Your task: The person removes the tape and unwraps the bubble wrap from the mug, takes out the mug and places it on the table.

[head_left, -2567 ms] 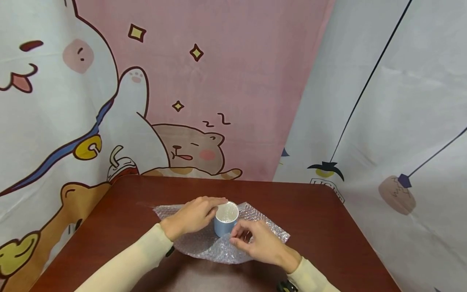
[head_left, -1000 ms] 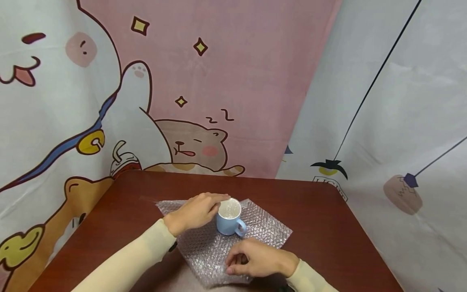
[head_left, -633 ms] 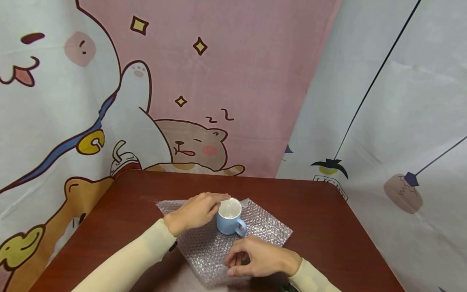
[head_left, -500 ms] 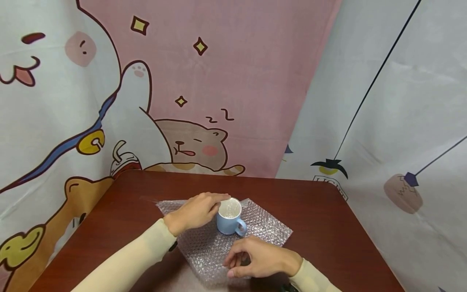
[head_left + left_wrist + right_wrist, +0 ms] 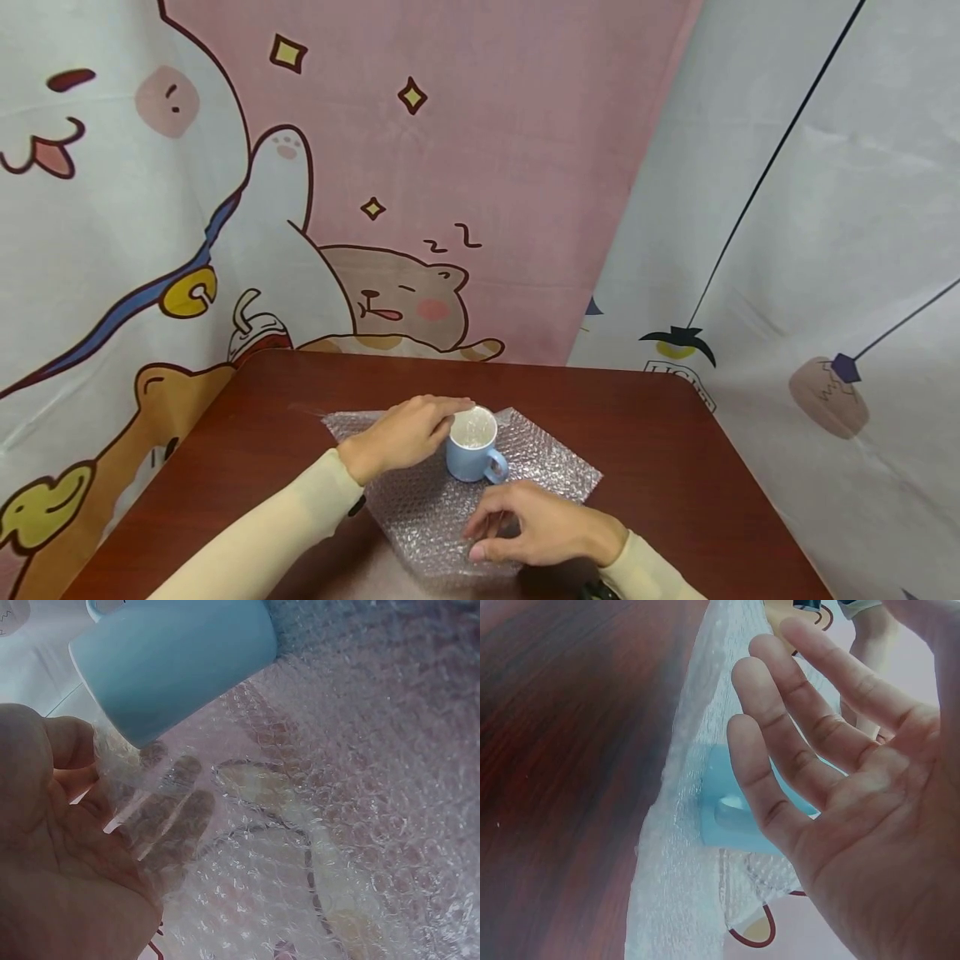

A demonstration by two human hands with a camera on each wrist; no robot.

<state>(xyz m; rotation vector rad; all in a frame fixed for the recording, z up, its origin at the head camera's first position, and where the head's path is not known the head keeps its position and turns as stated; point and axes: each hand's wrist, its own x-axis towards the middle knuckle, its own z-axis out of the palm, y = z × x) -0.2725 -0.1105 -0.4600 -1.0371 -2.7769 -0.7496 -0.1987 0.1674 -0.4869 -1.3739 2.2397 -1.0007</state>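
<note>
A light blue mug (image 5: 467, 463) with a white inside stands upright on a sheet of clear bubble wrap (image 5: 431, 525), its handle towards the lower right. My left hand (image 5: 408, 429) is at the mug's left side, fingertips by the rim. In the left wrist view, its fairly straight fingers show through the wrap, which lies between them and the mug (image 5: 180, 664). Nearer to me, my right hand (image 5: 543, 525) hovers over the front part of the sheet. Its fingers are loosely bent and spread, holding nothing in the right wrist view, where they partly cover the mug (image 5: 731, 780).
The dark red-brown table (image 5: 637, 467) extends around the wrap. Behind it hangs a cloth backdrop (image 5: 487, 167) with cartoon animals. The sheet's right corner (image 5: 585, 475) lies flat, and its front corner reaches near the table's front edge.
The wrap's front flap, earlier raised against the mug beside my right hand, has come down and uncovered the handle. My right hand has drawn back towards me and loosened slightly. My left hand stays by the mug.
</note>
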